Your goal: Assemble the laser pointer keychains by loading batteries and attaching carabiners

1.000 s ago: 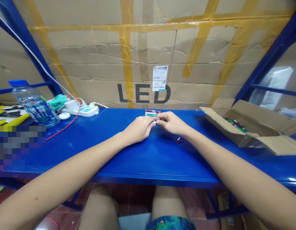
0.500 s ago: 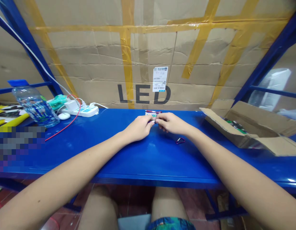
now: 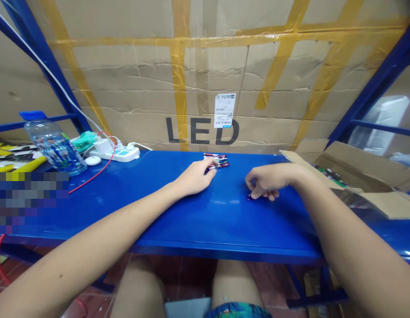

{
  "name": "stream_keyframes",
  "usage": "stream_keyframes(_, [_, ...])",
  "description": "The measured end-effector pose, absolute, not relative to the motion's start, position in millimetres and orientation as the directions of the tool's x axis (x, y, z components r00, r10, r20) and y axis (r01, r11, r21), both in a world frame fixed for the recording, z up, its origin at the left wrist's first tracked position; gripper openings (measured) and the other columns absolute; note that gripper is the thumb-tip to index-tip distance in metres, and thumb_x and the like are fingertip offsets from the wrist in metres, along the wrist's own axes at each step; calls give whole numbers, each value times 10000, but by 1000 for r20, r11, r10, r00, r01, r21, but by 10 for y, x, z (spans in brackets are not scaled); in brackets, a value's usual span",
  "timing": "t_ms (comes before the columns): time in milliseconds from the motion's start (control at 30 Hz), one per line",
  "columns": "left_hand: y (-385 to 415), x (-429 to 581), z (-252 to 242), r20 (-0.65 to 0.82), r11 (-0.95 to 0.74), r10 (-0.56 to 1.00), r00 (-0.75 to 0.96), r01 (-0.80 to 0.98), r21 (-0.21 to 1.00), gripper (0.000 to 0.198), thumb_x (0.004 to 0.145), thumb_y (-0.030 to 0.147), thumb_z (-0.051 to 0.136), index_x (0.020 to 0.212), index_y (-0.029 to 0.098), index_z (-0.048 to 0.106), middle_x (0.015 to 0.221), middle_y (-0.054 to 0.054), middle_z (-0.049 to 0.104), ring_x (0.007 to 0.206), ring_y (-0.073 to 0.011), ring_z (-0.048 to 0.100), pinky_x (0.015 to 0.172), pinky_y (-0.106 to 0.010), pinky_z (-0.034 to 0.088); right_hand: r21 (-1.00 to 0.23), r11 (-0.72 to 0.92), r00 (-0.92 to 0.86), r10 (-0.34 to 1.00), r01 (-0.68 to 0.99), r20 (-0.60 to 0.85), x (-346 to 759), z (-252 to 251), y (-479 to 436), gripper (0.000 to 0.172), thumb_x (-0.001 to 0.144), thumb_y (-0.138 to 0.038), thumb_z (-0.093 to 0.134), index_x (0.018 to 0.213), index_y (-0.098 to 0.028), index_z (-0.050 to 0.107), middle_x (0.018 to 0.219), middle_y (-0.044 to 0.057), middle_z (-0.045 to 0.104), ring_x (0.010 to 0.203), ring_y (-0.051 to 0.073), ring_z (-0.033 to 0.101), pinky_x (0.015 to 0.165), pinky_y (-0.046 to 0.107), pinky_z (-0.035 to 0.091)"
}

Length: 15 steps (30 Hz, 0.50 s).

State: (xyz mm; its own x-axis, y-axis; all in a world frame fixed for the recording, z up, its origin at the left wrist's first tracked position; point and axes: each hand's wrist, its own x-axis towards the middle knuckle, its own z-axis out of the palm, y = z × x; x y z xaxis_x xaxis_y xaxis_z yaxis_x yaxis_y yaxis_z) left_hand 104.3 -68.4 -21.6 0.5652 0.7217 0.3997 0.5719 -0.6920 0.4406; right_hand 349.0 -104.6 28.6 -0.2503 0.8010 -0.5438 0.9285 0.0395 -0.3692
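Several small coloured metal carabiners (image 3: 221,160) lie side by side in a stacked row towards the back of the blue table. My left hand (image 3: 196,177) rests at the row's near left end, its thumb and index finger curved around a dark purple carabiner (image 3: 208,169) there. To the right, my right hand (image 3: 266,180) is bent down to the tabletop. Its thumb and index finger pinch a single purple carabiner (image 3: 248,198), which is partly hidden by the fingertips. The other right fingers are curled under.
An open cardboard box (image 3: 354,181) with small dark and green items stands on the right. On the left are a water bottle (image 3: 54,145), a white power strip (image 3: 125,153), a red cable (image 3: 102,170) and yellow-handled objects (image 3: 26,165). A large cardboard sheet (image 3: 135,88) stands behind.
My right hand has left the row and moved right and nearer to me, onto the lone carabiner. My left hand has stayed by the row, where more carabiners now show.
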Motion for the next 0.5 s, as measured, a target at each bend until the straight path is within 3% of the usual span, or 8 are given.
stream_keyframes(100, [-702, 1051, -210, 393, -691, 723, 568, 576, 437, 233, 963, 278, 469, 1130, 210, 618, 1047, -75, 718, 959, -251, 660, 844, -388, 504, -376, 70, -274, 806, 924, -524, 3380, 224, -1036, 154, 726, -265, 711, 678, -186, 588, 566, 43, 634, 530, 199, 620, 485, 288, 436])
stream_keyframes(233, [-682, 1046, -235, 401, -705, 709, 580, 568, 425, 229, 960, 259, 464, 1113, 199, 623, 1082, -85, 720, 983, -253, 661, 850, -385, 504, -387, 295, -429, 844, 873, -323, 3251, 153, -997, 55, 752, -166, 640, 701, -186, 648, 685, 38, 681, 601, 169, 600, 543, 278, 421])
stream_keyframes(400, [-617, 1028, -283, 408, -704, 710, 574, 572, 421, 230, 933, 243, 488, 1119, 186, 613, 1092, -97, 714, 968, -257, 661, 830, -387, 502, -364, 383, -465, 869, 849, -169, 3118, 71, -990, 117, 798, -311, 680, 797, -194, 686, 831, 48, 720, 712, 185, 613, 600, 284, 411])
stream_keyframes(500, [-589, 1021, -302, 405, -705, 709, 577, 573, 419, 221, 908, 228, 512, 1097, 193, 621, 1060, -85, 715, 947, -252, 658, 824, -377, 497, -260, 353, -392, 913, 899, -114, 2997, 4, -1021, 210, 842, -375, 635, 773, -179, 662, 822, 73, 697, 704, 189, 597, 597, 292, 392])
